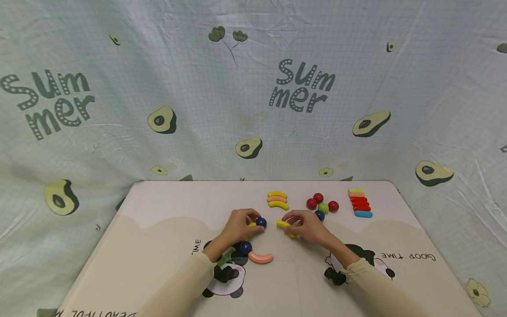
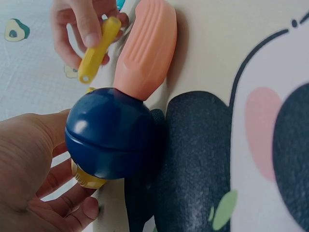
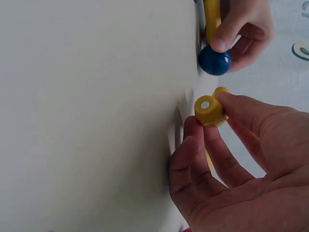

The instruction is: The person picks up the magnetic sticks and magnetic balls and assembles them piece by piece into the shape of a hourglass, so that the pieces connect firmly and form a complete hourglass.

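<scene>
My left hand [image 1: 240,225] pinches a glossy blue ball [image 1: 261,222] that touches a yellow curved stick [image 1: 252,224]. Closer to me, a second blue ball [image 1: 246,247] meets the end of a salmon-pink curved stick [image 1: 261,257]; both fill the middle of the left wrist view. To the right, my right hand [image 1: 308,225] holds another yellow curved stick [image 3: 209,111] between thumb and fingers, a pale round spot on its end. A small gap separates this stick from the blue ball in my left hand. The left fingers partly hide their yellow stick.
Behind the hands lie two yellow curved sticks and a pink one [image 1: 277,200]. Further right is a cluster of dark red balls [image 1: 333,206], a green ball [image 1: 323,208] and a blue ball [image 1: 319,215]. Several coloured sticks [image 1: 359,203] lie in a row at the back right.
</scene>
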{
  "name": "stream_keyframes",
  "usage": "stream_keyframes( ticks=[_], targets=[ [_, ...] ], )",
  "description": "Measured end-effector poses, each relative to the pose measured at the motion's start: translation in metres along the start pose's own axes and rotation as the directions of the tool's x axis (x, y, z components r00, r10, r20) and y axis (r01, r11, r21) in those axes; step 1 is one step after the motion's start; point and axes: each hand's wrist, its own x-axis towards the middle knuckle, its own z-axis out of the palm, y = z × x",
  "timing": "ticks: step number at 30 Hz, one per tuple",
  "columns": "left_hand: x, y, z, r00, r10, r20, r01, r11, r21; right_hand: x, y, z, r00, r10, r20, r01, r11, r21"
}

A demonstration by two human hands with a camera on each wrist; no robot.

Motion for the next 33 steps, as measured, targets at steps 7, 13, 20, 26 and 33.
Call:
stream_keyframes(
  ticks=[7,13,20,26,33],
  targets=[
    [0.0,0.001,0.001,1.0,-0.003,-0.007,0.003,1.0,-0.001,0.013,-0.005,0.009,0.999,0.028,0.028,-0.028,0.999,0.015],
    [0.0,0.002,0.001,1.0,-0.009,-0.001,0.009,1.0,-0.008,0.021,-0.01,0.014,0.999,0.033,0.037,-0.033,0.999,0.023],
    [0.0,0.002,0.0,1.0,-0.001,-0.004,0.0,1.0,-0.015,0.024,-0.012,0.019,0.998,0.056,0.028,-0.056,0.998,0.011],
    [0.0,0.002,-0.001,1.0,0.002,-0.01,-0.002,1.0,-0.006,0.023,-0.013,0.018,0.999,0.046,0.026,-0.046,0.999,0.002],
    [0.0,0.004,-0.002,0.999,-0.027,-0.023,0.027,1.0,-0.011,0.023,-0.014,0.019,0.999,0.045,0.015,-0.044,0.999,-0.022]
  ],
)
